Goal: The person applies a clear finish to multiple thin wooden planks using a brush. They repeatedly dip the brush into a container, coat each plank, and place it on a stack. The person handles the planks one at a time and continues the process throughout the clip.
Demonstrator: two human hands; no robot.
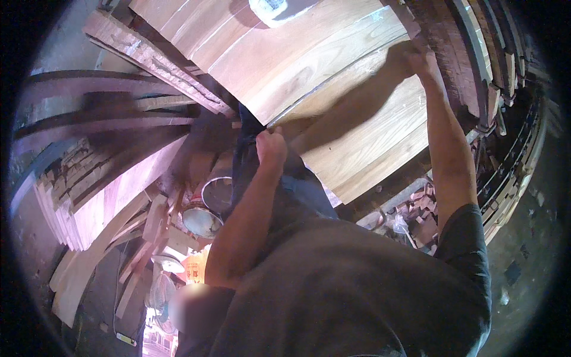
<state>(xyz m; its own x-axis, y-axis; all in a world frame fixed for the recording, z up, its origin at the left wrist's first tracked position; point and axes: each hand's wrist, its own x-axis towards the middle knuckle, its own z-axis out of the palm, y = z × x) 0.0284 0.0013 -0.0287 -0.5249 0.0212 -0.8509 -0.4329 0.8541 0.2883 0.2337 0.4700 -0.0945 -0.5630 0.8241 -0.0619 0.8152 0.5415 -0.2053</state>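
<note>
Pale wooden planks (369, 131) lie side by side in front of me, with a narrow dark gap running across between two of them. My left hand (271, 146) is closed at the left end of the plank beside that gap, its fingers curled at the edge. At the plank's far right end, my right hand (418, 61) is closed on the edge, its fingertips partly hidden in shadow. The right arm casts a long shadow over the wood. A white tub (270, 11) stands on the planks at the top of the view.
Stacked boards (89, 202) rise on the left, close to a rough timber beam (154, 62). Paint-type buckets (202, 221) stand by my left forearm. Wood offcuts (423, 208) lie below the planks at right. More long timbers (458, 53) line the right side.
</note>
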